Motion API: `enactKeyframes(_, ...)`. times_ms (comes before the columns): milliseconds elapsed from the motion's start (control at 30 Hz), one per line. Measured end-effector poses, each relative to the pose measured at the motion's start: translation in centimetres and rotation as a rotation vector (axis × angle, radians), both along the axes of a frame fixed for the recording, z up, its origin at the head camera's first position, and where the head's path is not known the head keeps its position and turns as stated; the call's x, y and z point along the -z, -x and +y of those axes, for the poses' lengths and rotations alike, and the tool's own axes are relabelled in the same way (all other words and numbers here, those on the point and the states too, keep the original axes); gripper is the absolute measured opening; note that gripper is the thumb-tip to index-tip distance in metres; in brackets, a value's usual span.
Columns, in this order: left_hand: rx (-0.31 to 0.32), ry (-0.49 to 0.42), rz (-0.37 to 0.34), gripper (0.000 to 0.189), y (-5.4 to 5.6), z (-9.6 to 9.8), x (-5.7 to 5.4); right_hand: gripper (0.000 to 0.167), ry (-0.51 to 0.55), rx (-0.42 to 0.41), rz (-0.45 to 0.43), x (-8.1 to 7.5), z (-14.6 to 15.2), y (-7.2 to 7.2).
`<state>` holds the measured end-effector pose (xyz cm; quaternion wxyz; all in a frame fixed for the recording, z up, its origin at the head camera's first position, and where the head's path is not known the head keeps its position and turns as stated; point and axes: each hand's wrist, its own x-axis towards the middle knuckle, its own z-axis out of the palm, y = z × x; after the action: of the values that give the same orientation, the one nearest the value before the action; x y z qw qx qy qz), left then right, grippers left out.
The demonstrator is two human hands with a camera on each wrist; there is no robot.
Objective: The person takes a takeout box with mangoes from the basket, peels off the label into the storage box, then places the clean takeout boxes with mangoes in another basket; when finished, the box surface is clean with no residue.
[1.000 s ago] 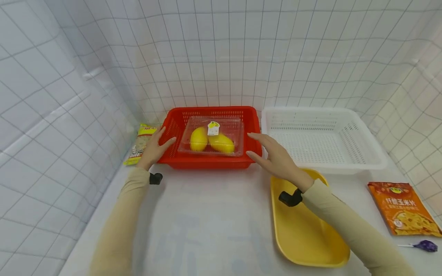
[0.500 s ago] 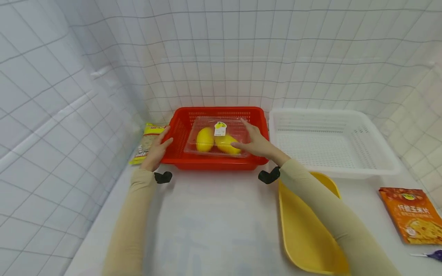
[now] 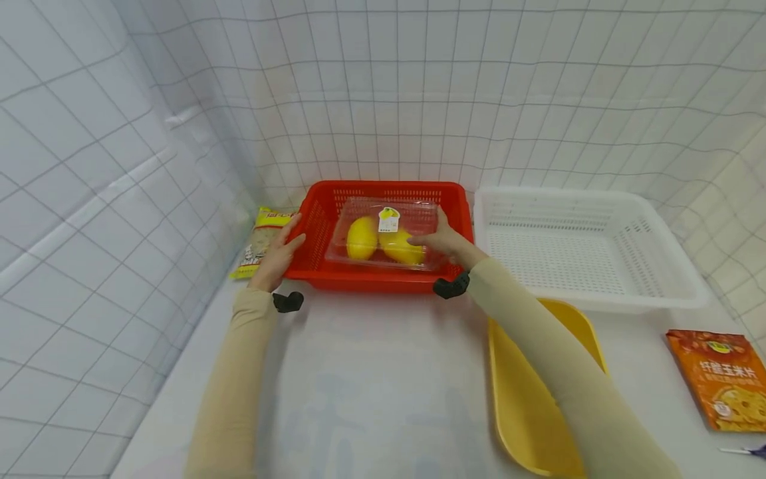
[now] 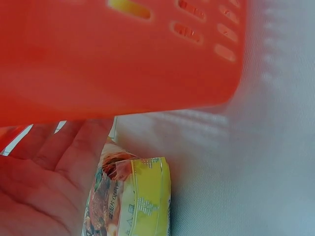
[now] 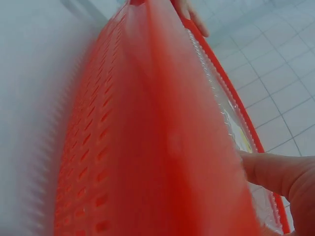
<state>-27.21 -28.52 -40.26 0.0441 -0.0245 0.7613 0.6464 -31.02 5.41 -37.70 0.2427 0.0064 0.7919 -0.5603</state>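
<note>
A clear plastic clamshell box (image 3: 415,216) with two yellow fruits, mango-like in shape, and a sticker (image 3: 388,219) lies in the red basket (image 3: 371,286). My right hand (image 3: 445,243) grips the box's right end, thumb on the lid and fingers down the side. In the right wrist view the thumb (image 5: 275,172) shows past the blurred basket wall. At the basket's left rim my left hand (image 3: 277,259) rests with fingers extended and thumb toward the rim. The left wrist view shows its palm (image 4: 54,182) under the rim, fingers partly hidden by the basket.
A yellow snack packet (image 3: 258,243) lies left of the basket. To the right stands a white basket (image 3: 589,299), with a yellow tray (image 3: 532,419) in front, partly under my right sleeve. An orange chip bag (image 3: 721,379) and a lollipop (image 3: 757,452) lie at far right.
My right hand has moved left from beside the red basket's right rim onto the clamshell box and now grips it. The left hand has stayed at the left rim. The view has shifted slightly.
</note>
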Motion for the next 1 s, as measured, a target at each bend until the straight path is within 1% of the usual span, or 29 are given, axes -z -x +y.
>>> enactKeyframes(67, 0.002, -0.010, -0.002, 0.057, -0.1, 0.1, -0.4, 0.106, 0.002, 0.013, -0.028, 0.1, 0.0, 0.1)
enactKeyframes(200, 0.002, -0.040, -0.015, 0.058, -0.7, 0.6, -1.5, 0.105, 0.010, 0.020, -0.058, 0.3, 0.1, 0.1)
enactKeyframes(300, 0.005, -0.056, -0.026, 0.058, -1.3, 1.1, -2.3, 0.102, -0.005, 0.021, -0.039, 0.4, 0.1, 0.0)
enactKeyframes(367, 0.009, -0.064, -0.033, 0.058, -1.4, 1.2, -2.5, 0.100, -0.007, 0.022, -0.024, 0.4, 0.1, -0.2)
enactKeyframes(500, 0.007, -0.083, -0.036, 0.058, -1.4, 1.0, -2.2, 0.094, 0.034, 0.018, 0.011, 0.0, 0.1, -0.4)
enactKeyframes(567, 0.005, -0.074, -0.029, 0.058, -1.1, 0.9, -1.9, 0.092, 0.088, 0.020, 0.016, -0.4, 0.2, -0.5)
enactKeyframes(633, 0.002, -0.057, -0.023, 0.058, -0.8, 0.6, -1.4, 0.092, 0.102, 0.028, 0.025, -0.8, 0.4, -0.6)
enactKeyframes(733, -0.002, -0.019, -0.009, 0.057, -0.3, 0.3, -0.5, 0.095, 0.095, 0.041, 0.028, -1.6, 0.9, -0.6)
enactKeyframes(833, -0.006, 0.009, 0.003, 0.056, -0.1, 0.1, -0.1, 0.095, 0.065, 0.046, 0.053, -2.6, 1.4, -0.8)
enactKeyframes(900, -0.012, 0.017, 0.007, 0.056, -0.1, 0.1, 0.0, 0.094, 0.064, 0.051, 0.079, -3.4, 1.9, -1.0)
enactKeyframes(1000, -0.013, 0.007, -0.006, 0.056, 0.0, 0.1, -0.2, 0.091, 0.095, 0.067, 0.118, -4.7, 3.0, -1.4)
